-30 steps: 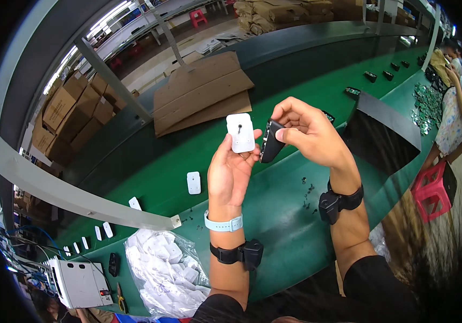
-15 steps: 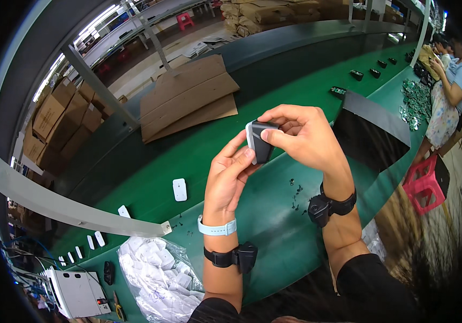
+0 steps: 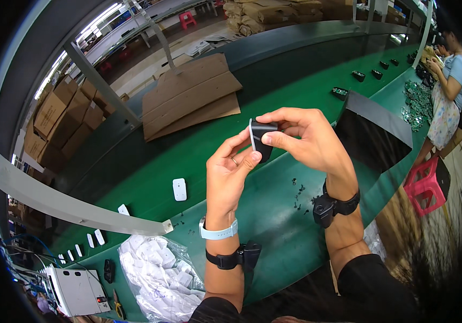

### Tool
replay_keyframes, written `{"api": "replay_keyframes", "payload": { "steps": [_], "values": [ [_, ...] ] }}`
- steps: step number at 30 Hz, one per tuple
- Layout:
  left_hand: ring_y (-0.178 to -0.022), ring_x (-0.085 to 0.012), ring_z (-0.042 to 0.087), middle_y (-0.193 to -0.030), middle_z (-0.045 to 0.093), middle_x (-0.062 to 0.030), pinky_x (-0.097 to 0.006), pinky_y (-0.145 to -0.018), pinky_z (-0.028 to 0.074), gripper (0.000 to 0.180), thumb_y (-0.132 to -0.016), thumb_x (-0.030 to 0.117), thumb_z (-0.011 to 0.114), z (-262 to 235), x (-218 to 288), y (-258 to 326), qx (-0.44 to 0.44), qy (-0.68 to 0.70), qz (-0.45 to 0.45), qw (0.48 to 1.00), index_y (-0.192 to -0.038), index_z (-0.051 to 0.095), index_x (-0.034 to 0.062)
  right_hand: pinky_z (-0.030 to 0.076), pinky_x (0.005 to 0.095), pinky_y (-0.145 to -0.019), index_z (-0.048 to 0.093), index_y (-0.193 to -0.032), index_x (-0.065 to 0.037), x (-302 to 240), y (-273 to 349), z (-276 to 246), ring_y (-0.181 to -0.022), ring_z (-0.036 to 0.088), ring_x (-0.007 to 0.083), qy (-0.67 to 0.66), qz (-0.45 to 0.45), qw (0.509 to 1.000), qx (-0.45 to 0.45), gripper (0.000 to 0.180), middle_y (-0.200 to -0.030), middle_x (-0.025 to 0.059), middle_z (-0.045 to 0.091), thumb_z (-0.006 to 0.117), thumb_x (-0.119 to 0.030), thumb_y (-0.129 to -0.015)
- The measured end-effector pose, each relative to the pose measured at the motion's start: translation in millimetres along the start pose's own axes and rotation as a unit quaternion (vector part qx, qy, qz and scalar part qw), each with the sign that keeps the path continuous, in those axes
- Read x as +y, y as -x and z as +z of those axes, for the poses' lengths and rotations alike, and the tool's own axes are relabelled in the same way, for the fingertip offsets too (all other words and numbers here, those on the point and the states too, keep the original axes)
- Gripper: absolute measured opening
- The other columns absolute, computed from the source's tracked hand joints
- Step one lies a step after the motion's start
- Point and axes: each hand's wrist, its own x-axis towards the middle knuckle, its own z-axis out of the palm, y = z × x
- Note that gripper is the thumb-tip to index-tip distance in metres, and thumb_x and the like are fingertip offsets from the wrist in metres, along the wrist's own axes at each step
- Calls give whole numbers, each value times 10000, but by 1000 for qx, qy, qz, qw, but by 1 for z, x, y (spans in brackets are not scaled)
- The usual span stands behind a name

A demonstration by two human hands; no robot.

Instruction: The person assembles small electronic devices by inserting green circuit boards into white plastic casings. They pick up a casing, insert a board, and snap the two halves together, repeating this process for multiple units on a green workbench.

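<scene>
Between both hands, above the green bench, I hold a small black plastic casing [image 3: 263, 129] with a thin white cover [image 3: 252, 134] along its left side. My left hand [image 3: 230, 167] grips it from below and left, the thumb on its lower edge and the fingers behind the cover. My right hand [image 3: 301, 134] pinches the black part from the right, with the thumb in front and the index finger along the top. Part of the casing is hidden by my fingers. A white cover with small holes [image 3: 180, 189] lies on the green belt left of my left wrist.
A clear bag of white covers [image 3: 158, 280] lies near left. Small dark screws [image 3: 298, 194] are scattered on the bench. A black box [image 3: 373, 132] stands at right; cardboard sheets [image 3: 193, 97] lie farther back. Beyond the box, a person [image 3: 451, 81] works beside circuit boards [image 3: 418, 105].
The casing has turned in my hands, so its white cover now shows as a thinner edge. Both hands stay on it, and my forearms have shifted slightly to the right.
</scene>
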Motion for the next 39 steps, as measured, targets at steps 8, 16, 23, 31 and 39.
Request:
{"api": "replay_keyframes", "payload": {
  "steps": [8, 16, 23, 31, 39],
  "values": [
    [-1179, -269, 649, -1290, 639, -188, -348, -980, 567, 452, -890, -72, 700, 6, 12, 3, 18, -102, 39, 994, -1324, 575, -62, 586, 302, -749, 697, -1122, 45, -2, -1, 5, -879, 694, 153, 17, -44, 999, 8, 263, -994, 115, 746, 722, 2, -864],
    [-1188, -272, 645, -1294, 640, -191, -361, -1000, 558, 461, -866, -96, 713, 8, 9, 3, 23, -72, 70, 995, -1304, 577, -57, 587, 314, -765, 694, -1112, 39, -1, -2, 10, -880, 705, 167, -27, -55, 998, 27, 251, -985, 123, 744, 715, 9, -864],
    [-1144, -253, 662, -1263, 659, -175, -362, -999, 554, 443, -843, -99, 732, 5, 7, 4, 35, -116, 144, 982, -1265, 619, -26, 582, 318, -849, 677, -1127, 50, 1, -1, 10, -952, 703, 185, -6, -118, 993, 7, 262, -1076, 133, 729, 700, 24, -867],
    [-1049, -298, 689, -1173, 694, -156, -369, -875, 555, 475, -731, -21, 819, 12, 9, 4, 157, -451, 376, 794, -1191, 711, 23, 580, 322, -867, 647, -1174, 24, -5, -2, 36, -983, 686, 172, -88, -72, 993, 41, 318, -1089, 111, 703, 725, 3, -866],
    [-1132, -265, 645, -1230, 649, -189, -380, -993, 544, 365, -870, -40, 744, 0, 18, 8, 52, -132, 234, 962, -1219, 640, -67, 538, 343, -981, 579, -1225, -15, 4, -2, 22, -1151, 631, 201, -209, -149, 966, -25, 435, -1320, 158, 604, 683, 135, -830]
  ]
}}
